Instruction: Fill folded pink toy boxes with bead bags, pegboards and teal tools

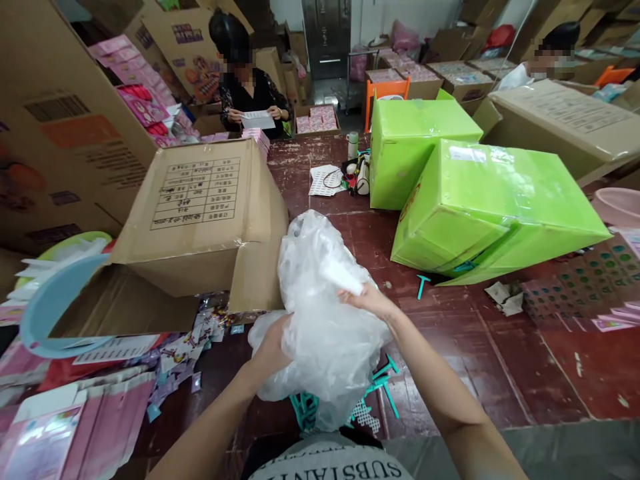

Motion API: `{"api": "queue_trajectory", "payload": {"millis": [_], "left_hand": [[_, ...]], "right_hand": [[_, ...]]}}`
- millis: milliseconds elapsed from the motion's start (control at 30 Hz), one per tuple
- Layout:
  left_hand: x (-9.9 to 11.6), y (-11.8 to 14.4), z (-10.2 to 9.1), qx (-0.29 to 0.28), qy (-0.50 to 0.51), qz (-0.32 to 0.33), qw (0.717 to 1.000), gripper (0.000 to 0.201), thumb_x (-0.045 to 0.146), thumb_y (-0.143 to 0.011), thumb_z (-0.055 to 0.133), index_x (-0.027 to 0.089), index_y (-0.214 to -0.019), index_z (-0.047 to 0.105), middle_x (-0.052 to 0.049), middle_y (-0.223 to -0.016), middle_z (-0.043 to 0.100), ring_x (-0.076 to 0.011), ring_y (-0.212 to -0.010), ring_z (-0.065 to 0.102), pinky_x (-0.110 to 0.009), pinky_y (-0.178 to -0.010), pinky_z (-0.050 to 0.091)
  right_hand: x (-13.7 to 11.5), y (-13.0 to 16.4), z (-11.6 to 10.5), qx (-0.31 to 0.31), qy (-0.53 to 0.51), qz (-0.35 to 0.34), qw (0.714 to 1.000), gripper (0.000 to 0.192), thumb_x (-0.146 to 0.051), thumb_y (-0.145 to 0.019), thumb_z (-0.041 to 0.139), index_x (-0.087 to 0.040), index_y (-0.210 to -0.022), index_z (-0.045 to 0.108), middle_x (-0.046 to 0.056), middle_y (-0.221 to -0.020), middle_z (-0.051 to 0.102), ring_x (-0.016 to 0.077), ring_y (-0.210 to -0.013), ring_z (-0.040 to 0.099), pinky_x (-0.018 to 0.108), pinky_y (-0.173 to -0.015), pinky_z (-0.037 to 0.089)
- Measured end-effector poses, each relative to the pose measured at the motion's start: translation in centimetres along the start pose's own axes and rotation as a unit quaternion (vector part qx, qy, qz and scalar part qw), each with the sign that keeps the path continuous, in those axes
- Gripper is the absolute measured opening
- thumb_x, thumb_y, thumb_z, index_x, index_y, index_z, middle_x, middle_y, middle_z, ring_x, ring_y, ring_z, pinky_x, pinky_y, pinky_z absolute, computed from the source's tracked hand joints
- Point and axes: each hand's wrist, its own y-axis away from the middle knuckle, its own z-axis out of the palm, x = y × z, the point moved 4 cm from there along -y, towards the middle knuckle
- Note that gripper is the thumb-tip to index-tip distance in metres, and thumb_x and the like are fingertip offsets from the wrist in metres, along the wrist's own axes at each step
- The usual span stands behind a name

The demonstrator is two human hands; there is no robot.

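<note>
Cardboard box [200, 220] blocks left; green packages [480, 213] block right; bare red table [450, 347] between, passable.

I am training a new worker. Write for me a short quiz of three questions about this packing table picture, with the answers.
1. True or false: both hands grip the clear plastic bag.
2. Which colour are the two big wrapped boxes on the table? A) pink B) bright green C) blue
3. Fill in: the small plastic pieces under the bag are ____ coloured.

Key:
1. True: the left hand and the right hand both hold it.
2. B: the nearer green box leans tilted; the other green box stands behind it.
3. Teal: see the teal pieces.
</note>
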Motion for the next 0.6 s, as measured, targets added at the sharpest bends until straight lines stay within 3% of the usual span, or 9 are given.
{"api": "queue_trajectory", "payload": {"millis": [67, 133, 267, 400, 600], "left_hand": [[0.4, 0.6, -0.4, -0.002, -0.003, 0.006, 1.0, 0.016, 0.032, -0.084, 0.064, 0.02, -0.094, 0.068, -0.007, -0.092, 0.075, -0.0266, -0.087, 0.073, -0.037, -0.085, 0.061], [0.8, 1.2, -0.5, -0.013, -0.012, 0.018, 1.0, 0.015, 0.031, -0.086, 0.065, 0.02, -0.096, 0.068, -0.008, -0.096, 0.076, -0.0262, -0.09, 0.073, -0.037, -0.088, 0.061], [1.7, 1.9, -0.6, -0.052, -0.066, 0.047, 0.995, 0.017, 0.037, -0.086, 0.069, 0.022, -0.093, 0.068, -0.009, -0.099, 0.078, -0.0277, -0.094, 0.074, -0.04, -0.092, 0.061], [2.1, 2.3, -1.2, -0.062, -0.089, 0.022, 0.994, 0.017, 0.037, -0.089, 0.06, 0.024, -0.093, 0.071, -0.009, -0.099, 0.078, -0.0277, -0.096, 0.074, -0.039, -0.092, 0.06], [1.9, 2.8, -1.2, -0.091, -0.114, -0.002, 0.989, 0.018, 0.034, -0.087, 0.061, 0.022, -0.095, 0.072, -0.008, -0.102, 0.08, -0.0263, -0.093, 0.075, -0.034, -0.087, 0.06]], "right_hand": [[0.6, -3.1, -2.9, 0.076, 0.039, 0.038, 0.996, 0.042, -0.049, -0.092, 0.076, -0.012, -0.113, 0.076, 0.006, -0.093, 0.075, 0.0144, -0.069, 0.063, 0.027, -0.062, 0.05], [1.2, -6.2, -4.5, 0.123, 0.084, 0.076, 0.986, 0.039, -0.048, -0.1, 0.071, -0.012, -0.114, 0.073, 0.004, -0.094, 0.074, 0.014, -0.073, 0.065, 0.028, -0.068, 0.054], [2.6, -10.4, -3.9, 0.129, 0.158, 0.12, 0.972, 0.03, -0.044, -0.102, 0.073, -0.014, -0.105, 0.072, 0.004, -0.1, 0.073, 0.0176, -0.09, 0.072, 0.035, -0.084, 0.062], [4.0, -11.4, -2.5, 0.123, 0.172, 0.129, 0.969, 0.029, -0.042, -0.102, 0.073, -0.015, -0.112, 0.072, 0.006, -0.11, 0.073, 0.0198, -0.099, 0.072, 0.037, -0.088, 0.063], [2.6, -13.2, -4.5, 0.171, 0.152, 0.115, 0.967, 0.036, -0.046, -0.105, 0.067, -0.014, -0.121, 0.07, 0.006, -0.113, 0.073, 0.0198, -0.097, 0.073, 0.037, -0.085, 0.064]]}}
